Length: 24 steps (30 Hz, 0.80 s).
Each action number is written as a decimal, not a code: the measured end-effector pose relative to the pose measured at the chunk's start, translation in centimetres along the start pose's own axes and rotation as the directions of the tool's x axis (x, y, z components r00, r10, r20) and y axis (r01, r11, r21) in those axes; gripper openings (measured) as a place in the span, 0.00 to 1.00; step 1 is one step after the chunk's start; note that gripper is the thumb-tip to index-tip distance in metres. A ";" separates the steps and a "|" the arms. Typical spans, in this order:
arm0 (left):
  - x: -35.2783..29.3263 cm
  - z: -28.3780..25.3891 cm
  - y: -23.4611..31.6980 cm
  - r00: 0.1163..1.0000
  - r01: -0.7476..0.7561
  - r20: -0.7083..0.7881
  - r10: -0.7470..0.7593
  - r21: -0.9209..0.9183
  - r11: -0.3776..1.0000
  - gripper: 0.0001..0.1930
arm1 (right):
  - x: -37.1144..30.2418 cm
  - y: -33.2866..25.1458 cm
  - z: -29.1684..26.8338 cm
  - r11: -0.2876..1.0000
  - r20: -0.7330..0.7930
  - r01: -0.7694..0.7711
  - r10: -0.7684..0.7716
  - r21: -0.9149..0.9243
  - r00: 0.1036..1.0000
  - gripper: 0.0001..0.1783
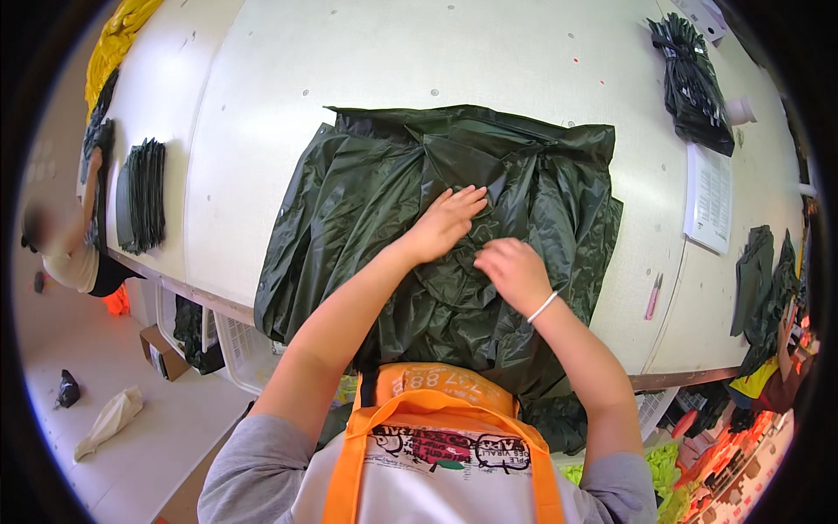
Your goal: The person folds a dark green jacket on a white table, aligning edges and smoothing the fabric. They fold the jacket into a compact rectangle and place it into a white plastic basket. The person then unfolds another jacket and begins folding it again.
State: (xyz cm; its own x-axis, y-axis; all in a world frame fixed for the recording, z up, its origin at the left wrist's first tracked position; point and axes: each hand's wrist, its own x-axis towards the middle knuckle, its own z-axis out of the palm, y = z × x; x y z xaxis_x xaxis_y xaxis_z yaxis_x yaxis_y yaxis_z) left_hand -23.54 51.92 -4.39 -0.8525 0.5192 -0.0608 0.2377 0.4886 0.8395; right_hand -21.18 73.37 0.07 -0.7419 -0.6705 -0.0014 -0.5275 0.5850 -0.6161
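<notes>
Glossy green sheet [336,210] lay creased on the white table [262,52]

The glossy green sheet spread over the near middle of the table, its far edge fairly straight, its near part bunched close to the person's orange straps [345,472]. On the sheet's middle lay the left hand [445,224], palm down, fingers stretched out flat. Just right of it, over the sheet, was the right hand [515,275], its fingers curled inward (whether they pinched any of the film, the view did not show).

Handling such slick stuff well seemed to call for a steady left palm as anchor, with the right hand drawing each crease outward in light, even strokes; a hard tug would probably have shifted the layers. Loosening the bunched near part first seemed wise too.

Well left of the sheet sat a stack of dark folded pieces [141,196]. To the sheet's right lay a pink-handled tool [653,299], best kept off thin film, then white papers [709,205] and, beyond its far right corner, a tied dark bundle [694,92]
</notes>
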 end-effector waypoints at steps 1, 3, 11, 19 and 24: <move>0.2 -0.8 -0.8 0.999 0.027 0.029 -0.022 -0.176 0.984 0.24 | 0.5 0.5 0.0 0.995 -0.018 -0.059 0.060 0.076 0.998 0.10; 0.5 -1.8 -1.0 0.995 0.080 0.077 -0.056 -0.347 0.934 0.21 | 0.8 0.7 -0.7 0.991 0.032 -0.043 0.039 0.124 0.999 0.11; 0.1 -0.6 -0.7 0.999 0.033 0.018 -0.030 -0.201 0.979 0.20 | -1.4 -2.0 -0.9 0.964 0.097 0.171 -0.153 -0.205 0.983 0.30; 0.6 -1.6 -1.3 0.991 0.127 0.093 -0.095 -0.467 0.875 0.22 | 2.0 1.1 2.2 0.962 -0.095 -0.272 0.274 0.032 0.957 0.13; 0.4 -1.0 -0.7 0.990 0.143 0.057 -0.131 -0.401 0.905 0.23 | -0.9 -1.3 -0.7 0.992 0.023 0.123 -0.123 0.009 0.992 0.24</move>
State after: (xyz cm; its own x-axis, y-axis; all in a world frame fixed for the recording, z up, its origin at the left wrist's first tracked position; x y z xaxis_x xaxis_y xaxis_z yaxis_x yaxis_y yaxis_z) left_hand -24.51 51.15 -4.45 -0.8482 0.4901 -0.2010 -0.0934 0.2352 0.9674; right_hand -20.07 73.53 1.40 -0.6614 -0.7480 0.0564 -0.6111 0.4937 -0.6187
